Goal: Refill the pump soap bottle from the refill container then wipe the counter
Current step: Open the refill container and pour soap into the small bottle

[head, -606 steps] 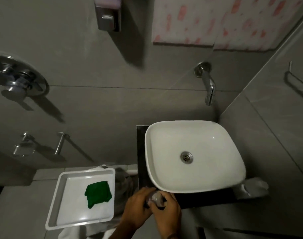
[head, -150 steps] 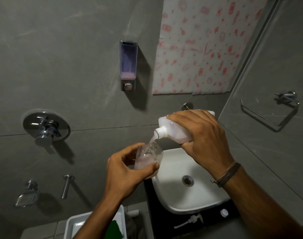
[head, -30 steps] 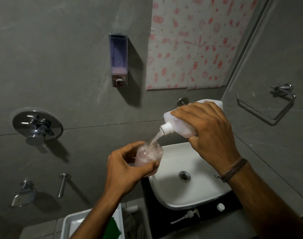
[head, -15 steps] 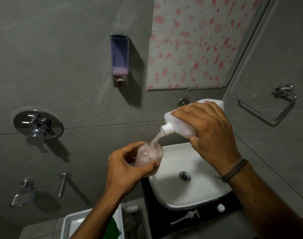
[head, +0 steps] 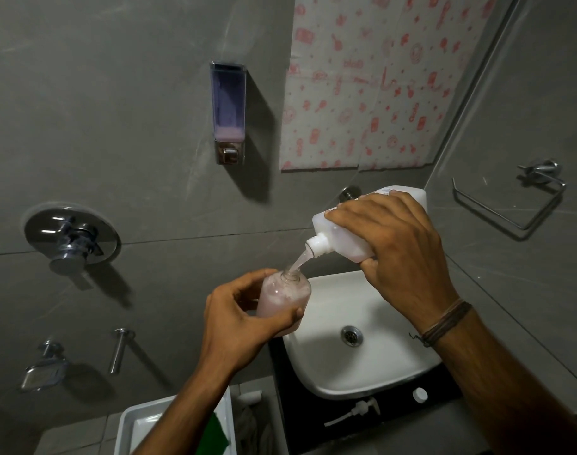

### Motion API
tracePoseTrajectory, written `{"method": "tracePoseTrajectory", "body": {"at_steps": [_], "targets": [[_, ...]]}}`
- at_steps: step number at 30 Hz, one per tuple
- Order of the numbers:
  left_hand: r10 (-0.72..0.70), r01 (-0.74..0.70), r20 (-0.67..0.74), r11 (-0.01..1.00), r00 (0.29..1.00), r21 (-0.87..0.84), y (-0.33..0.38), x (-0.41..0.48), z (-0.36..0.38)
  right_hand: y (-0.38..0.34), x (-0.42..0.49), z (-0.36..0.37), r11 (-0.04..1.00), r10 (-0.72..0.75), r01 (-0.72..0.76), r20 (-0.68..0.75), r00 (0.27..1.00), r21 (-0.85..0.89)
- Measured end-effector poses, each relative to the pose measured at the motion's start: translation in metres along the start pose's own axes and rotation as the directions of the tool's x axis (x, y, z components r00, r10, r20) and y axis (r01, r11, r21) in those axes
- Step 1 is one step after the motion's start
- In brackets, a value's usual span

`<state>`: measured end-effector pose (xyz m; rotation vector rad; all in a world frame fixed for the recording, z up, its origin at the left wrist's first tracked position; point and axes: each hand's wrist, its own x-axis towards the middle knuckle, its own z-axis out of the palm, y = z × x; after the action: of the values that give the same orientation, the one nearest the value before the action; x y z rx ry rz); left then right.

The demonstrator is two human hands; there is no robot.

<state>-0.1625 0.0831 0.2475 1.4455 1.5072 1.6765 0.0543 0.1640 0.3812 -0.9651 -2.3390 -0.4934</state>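
Pink soap (head: 298, 262) runs in a thin stream from the neck of the refill container (head: 343, 231) into the open mouth of the pump soap bottle (head: 283, 302).

Right grip (head: 402, 254): clamped on the white container, fingers over its upper face, thumb beneath. The container is tilted neck-down toward the left.

Left grip (head: 237, 323): wrapped round the lower part of the clear bottle, thumb across the front, fingers behind. The bottle is held near upright, with the pink fill close to the shoulder.

Both vessels are held in the air above the left rim of the white basin (head: 362, 372), necks near but apart.

Bench (head: 395, 418): a dark top under the basin. A pump head (head: 356, 412) lies on its side in front of the basin, and a small white cap (head: 420, 394) lies to its right, apart from it. Left of the bench, a white tray (head: 129, 425) holds a green cloth (head: 219, 435), partly hidden by the forearm.

Room: grey tiled walls, a wall dispenser (head: 228, 113) with a low pink fill, a chrome mixer valve (head: 71, 238) at left, and a towel ring (head: 510, 205) on the right wall.
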Motion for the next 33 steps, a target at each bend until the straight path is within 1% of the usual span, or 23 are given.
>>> {"method": "tracePoseTrajectory", "body": {"at_steps": [11, 16, 21, 25, 27, 30, 33], "targets": [[0.014, -0.014, 0.0, 1.0, 1.0, -0.014, 0.003, 0.0, -0.002, -0.003, 0.002, 0.0, 1.0, 0.016, -0.016, 0.056, 0.998, -0.005], [0.011, -0.011, 0.004, 1.0, 1.0, -0.017, 0.001, 0.001, -0.002, -0.004, 0.002, 0.001, 1.0, -0.012, 0.012, 0.012, 1.0, 0.008], [0.008, -0.008, 0.005, 1.0, 1.0, -0.01, -0.003, 0.002, -0.002, -0.003, 0.0, 0.01, 1.0, -0.011, 0.011, 0.01, 1.0, 0.023], [0.003, -0.003, -0.001, 1.0, 1.0, -0.011, -0.006, 0.004, -0.003, -0.008, -0.004, 0.018, 0.997, 0.002, 0.002, -0.049, 0.999, 0.079], [0.007, -0.007, -0.001, 1.0, 1.0, -0.006, -0.008, 0.004, -0.003, -0.011, -0.008, 0.022, 0.993, 0.041, -0.037, -0.034, 0.999, 0.113], [0.004, -0.004, -0.002, 1.0, 1.0, -0.007, -0.012, 0.002, -0.004, -0.018, -0.016, 0.029, 0.975, 0.133, -0.133, 0.01, 0.991, 0.176], [-0.003, 0.003, 0.005, 1.0, 1.0, -0.02, -0.015, -0.003, -0.004, -0.023, -0.029, 0.04, 0.914, 0.258, -0.269, 0.077, 0.963, 0.305]]}}
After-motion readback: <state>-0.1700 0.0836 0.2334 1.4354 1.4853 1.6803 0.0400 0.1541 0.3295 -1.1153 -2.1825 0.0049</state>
